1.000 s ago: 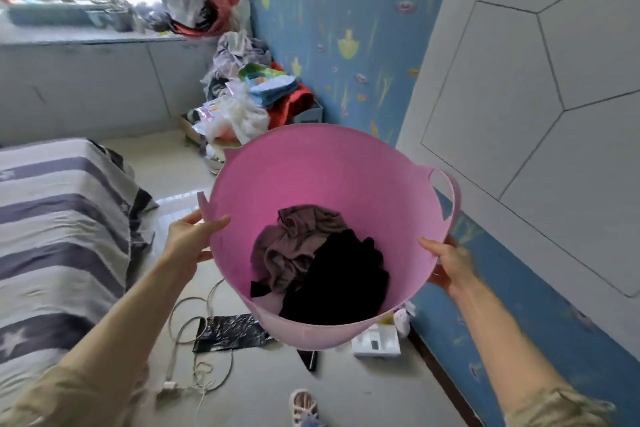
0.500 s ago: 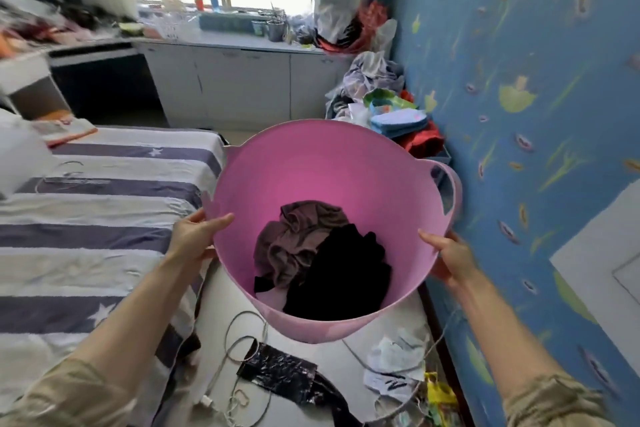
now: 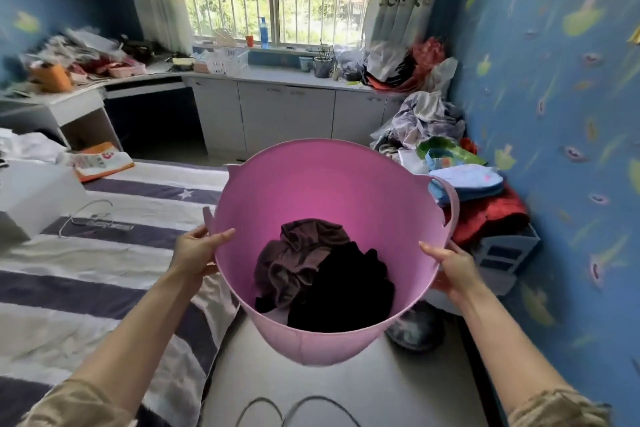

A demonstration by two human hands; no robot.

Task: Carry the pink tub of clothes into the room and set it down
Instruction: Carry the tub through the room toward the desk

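Observation:
I hold the pink tub in the air in front of me, above the floor strip between bed and wall. Inside it lie a brown garment and a black garment. My left hand grips the tub's left rim, thumb inside. My right hand grips the right rim just below its loop handle. The tub tilts slightly toward me.
A bed with a striped cover fills the left. A heap of clothes and bags sits on a crate by the blue wall at right. White cabinets run under the window. A dark object and a cable lie on the floor.
The view has swung up and left as I walked further into the room: the window and cabinets now face me. Both hands keep the same grip on the tub.

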